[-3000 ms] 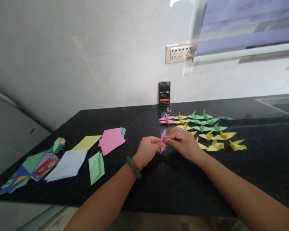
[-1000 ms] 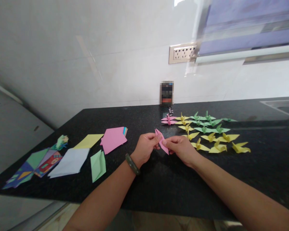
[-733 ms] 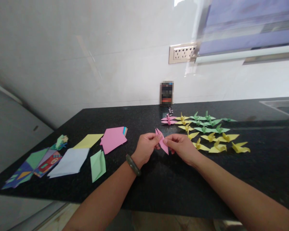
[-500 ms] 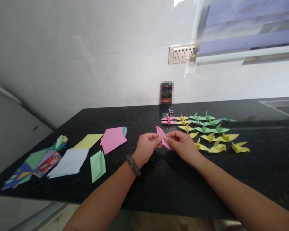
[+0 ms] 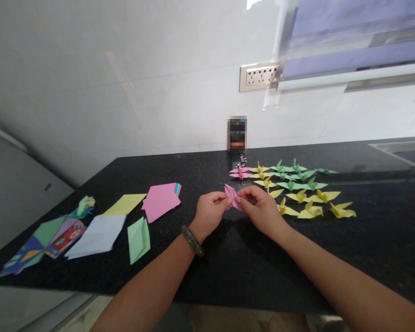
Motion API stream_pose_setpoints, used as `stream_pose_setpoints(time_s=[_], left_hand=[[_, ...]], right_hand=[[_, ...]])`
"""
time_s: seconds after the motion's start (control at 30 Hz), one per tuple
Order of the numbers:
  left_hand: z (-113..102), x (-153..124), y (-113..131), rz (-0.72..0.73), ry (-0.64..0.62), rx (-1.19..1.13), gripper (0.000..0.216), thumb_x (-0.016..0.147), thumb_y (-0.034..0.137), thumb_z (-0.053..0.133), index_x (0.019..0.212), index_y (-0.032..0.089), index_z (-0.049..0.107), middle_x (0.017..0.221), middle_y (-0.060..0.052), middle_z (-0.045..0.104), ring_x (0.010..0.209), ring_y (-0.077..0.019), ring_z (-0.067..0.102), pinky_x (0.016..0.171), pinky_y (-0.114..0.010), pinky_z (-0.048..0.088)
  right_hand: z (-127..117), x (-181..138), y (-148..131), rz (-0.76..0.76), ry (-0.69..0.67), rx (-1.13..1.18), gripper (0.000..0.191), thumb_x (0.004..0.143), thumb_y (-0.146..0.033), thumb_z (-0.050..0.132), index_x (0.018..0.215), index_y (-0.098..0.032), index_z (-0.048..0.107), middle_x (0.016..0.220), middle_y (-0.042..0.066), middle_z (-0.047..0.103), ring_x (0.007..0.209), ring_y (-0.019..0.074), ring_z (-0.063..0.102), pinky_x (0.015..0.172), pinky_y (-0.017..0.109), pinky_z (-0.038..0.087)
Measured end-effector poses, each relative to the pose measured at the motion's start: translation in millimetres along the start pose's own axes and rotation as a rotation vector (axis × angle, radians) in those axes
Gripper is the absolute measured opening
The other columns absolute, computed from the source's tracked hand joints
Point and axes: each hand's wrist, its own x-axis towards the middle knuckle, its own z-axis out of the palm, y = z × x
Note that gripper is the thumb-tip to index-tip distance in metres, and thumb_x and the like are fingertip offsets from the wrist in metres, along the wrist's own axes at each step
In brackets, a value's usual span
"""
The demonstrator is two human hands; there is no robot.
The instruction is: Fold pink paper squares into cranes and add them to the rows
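Observation:
A small folded pink origami paper (image 5: 231, 190) is pinched between both hands, just above the dark countertop (image 5: 228, 276). My left hand (image 5: 212, 210) grips its left side with thumb and fingers; a dark bangle (image 5: 192, 240) circles that wrist. On the other side my right hand (image 5: 259, 207) pinches the paper with thumb and forefinger, the thumbs almost meeting. Parts of the paper are hidden by the fingers. Beyond and right of my hands stand pink paper cranes (image 5: 241, 174), yellow paper cranes (image 5: 310, 210) and green paper cranes (image 5: 292, 185) in rows.
To the left lie pink paper sheets (image 5: 162, 201), a yellow sheet (image 5: 125, 203), white sheets (image 5: 96, 234), a folded green paper (image 5: 139, 240) and colourful printed papers (image 5: 41, 244). A blurred-out phone-like object (image 5: 237, 133) leans on the wall below a socket panel (image 5: 258, 76).
The view has shifted slightly. Both hands still pinch the pink paper, which sits a little lower between the fingers and shows less of its lower end.

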Motion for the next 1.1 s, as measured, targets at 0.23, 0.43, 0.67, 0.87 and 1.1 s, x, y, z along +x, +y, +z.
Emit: stream_pose_setpoints(time_s=[0.23, 0.43, 0.67, 0.87, 1.1], left_hand=[[-0.3, -0.9, -1.8, 0.059, -0.032, 0.063, 0.014, 0.068, 0.025, 0.063, 0.068, 0.012, 0.067, 0.065, -0.003, 0.065, 0.059, -0.0121, 0.057, 0.057, -0.022, 0.044], [-0.1, -0.5, -3.3, 0.063, -0.031, 0.059, 0.015, 0.069, 0.026, 0.063, 0.071, 0.012, 0.068, 0.070, -0.004, 0.067, 0.063, -0.0132, 0.059, 0.060, -0.024, 0.046], [0.6, -0.9, -4.2, 0.057, -0.050, 0.013, 0.015, 0.069, 0.025, 0.063, 0.075, 0.012, 0.068, 0.074, -0.006, 0.068, 0.066, -0.0141, 0.060, 0.063, -0.025, 0.047], [0.4, -1.8, -1.5, 0.056, -0.038, 0.038, 0.014, 0.069, 0.024, 0.063, 0.075, 0.012, 0.068, 0.073, -0.005, 0.068, 0.065, -0.0140, 0.060, 0.062, -0.024, 0.047], [0.3, -2.7, -0.3, 0.057, -0.042, 0.053, 0.013, 0.069, 0.023, 0.062, 0.074, 0.012, 0.068, 0.071, -0.005, 0.068, 0.065, -0.0141, 0.060, 0.063, -0.025, 0.047]], right_hand=[[-2.0, 0.6, -2.0, -0.046, 0.004, -0.071, 0.007, 0.072, -0.023, 0.059, 0.068, -0.018, 0.059, 0.066, 0.002, 0.057, 0.060, 0.0134, 0.052, 0.054, 0.026, 0.042], [-0.1, -0.1, -1.0, 0.012, -0.008, 0.015, 0.012, 0.072, -0.029, 0.059, 0.077, -0.018, 0.059, 0.067, 0.002, 0.058, 0.059, 0.0138, 0.053, 0.053, 0.026, 0.044], [-0.4, -0.3, -6.3, 0.073, 0.000, 0.078, 0.012, 0.070, -0.028, 0.061, 0.073, -0.018, 0.056, 0.063, 0.000, 0.056, 0.056, 0.0128, 0.051, 0.052, 0.025, 0.043], [-1.7, -1.4, -10.4, 0.083, -0.008, 0.053, 0.012, 0.070, -0.028, 0.061, 0.071, -0.017, 0.058, 0.061, 0.001, 0.057, 0.054, 0.0126, 0.051, 0.050, 0.025, 0.041], [-3.3, -1.1, -12.0, -0.021, 0.018, -0.084, 0.007, 0.071, -0.022, 0.059, 0.066, -0.017, 0.059, 0.063, 0.001, 0.057, 0.057, 0.0127, 0.052, 0.052, 0.024, 0.041]])
